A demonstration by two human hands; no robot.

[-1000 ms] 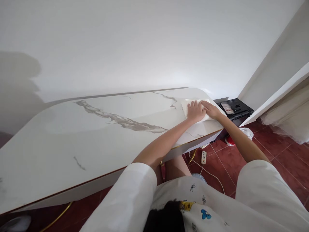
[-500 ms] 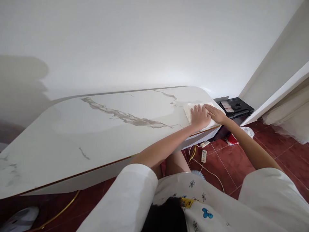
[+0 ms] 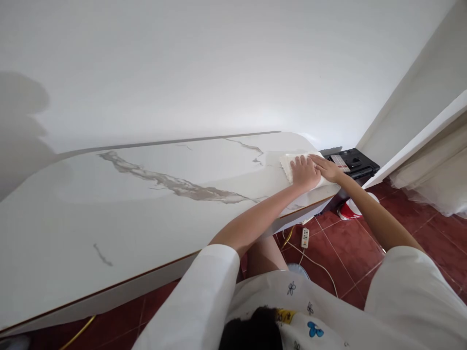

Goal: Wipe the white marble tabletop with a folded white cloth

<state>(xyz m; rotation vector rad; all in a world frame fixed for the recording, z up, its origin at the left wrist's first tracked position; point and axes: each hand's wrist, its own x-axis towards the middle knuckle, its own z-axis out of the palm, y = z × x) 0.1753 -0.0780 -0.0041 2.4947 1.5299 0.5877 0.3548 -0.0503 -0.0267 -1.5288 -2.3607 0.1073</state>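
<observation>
A white cloth [image 3: 288,163] lies flat on the right end of the white marble-patterned table [image 3: 146,204]. My left hand [image 3: 304,174] presses down on the cloth with its fingers stretched out flat. Beside it on the right, my right hand [image 3: 327,168] also lies flat on the cloth, fingers extended and pointing left. Both hands sit near the table's rounded right corner, close to its front edge.
A white wall runs behind the table. A black device [image 3: 352,163] stands just past the table's right end. On the red tiled floor [image 3: 343,243] lie a white power strip [image 3: 304,237] with its cord and a red and white object [image 3: 350,209]. White fabric [image 3: 434,184] hangs at far right.
Both hands stay pressed flat on the cloth and have slid it a little over the table's right end, toward the front edge and back. The view has shifted slightly.
</observation>
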